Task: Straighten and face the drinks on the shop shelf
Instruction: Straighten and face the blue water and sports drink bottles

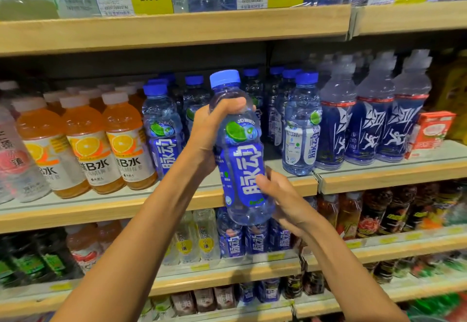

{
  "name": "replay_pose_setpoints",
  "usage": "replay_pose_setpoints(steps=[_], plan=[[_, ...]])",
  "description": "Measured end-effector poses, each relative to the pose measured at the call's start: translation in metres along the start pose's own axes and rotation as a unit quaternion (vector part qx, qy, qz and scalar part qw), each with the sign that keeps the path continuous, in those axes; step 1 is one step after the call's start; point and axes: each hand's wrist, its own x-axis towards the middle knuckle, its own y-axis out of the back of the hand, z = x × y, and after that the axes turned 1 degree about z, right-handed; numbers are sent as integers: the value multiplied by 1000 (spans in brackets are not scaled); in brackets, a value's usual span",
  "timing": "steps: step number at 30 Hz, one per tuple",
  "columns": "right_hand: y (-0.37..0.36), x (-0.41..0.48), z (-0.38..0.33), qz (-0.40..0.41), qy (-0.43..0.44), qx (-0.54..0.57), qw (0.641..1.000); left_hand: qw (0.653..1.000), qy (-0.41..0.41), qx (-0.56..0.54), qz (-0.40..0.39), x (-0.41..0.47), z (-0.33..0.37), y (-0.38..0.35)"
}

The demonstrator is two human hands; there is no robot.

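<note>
A person holds 1 blue-capped bottle [241, 160] in the air in front of the middle shelf [379, 181]. The left hand [214, 129] curls its fingers round the bottle's shoulder, just under the cap. The right hand [280, 195] curls round the lower body, thumb on the label. The label faces outward and the bottle tilts slightly. Behind the fingers is a gap in the front row, between 2 matching bottles: the left neighbour [163, 129] and the right neighbour [302, 129]. This looks like the facing step. The next move likely calls for standing the bottle upright in that gap, label forward.
</note>
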Motion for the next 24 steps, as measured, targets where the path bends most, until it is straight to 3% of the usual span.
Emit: replay_pose_setpoints(steps=[5,9,12,16,19,24], plan=[[-2,2,2,-41,-37,35,998,985,25,-65,-155,5,-3,7],[-10,1,2,-40,12,15,999,981,38,-94,-166,6,-7,9],[-11,0,4,9,52,-40,998,993,24,3,-114,3,-6,13],[-12,1,9,104,114,-108,982,988,-43,143,25,-5,-5,15],[-16,4,13,169,139,-162,962,974,-105,183,83,-12,-6,6],[-32,6,19,221,144,-221,939,969,-127,154,147,-14,-7,-20]])
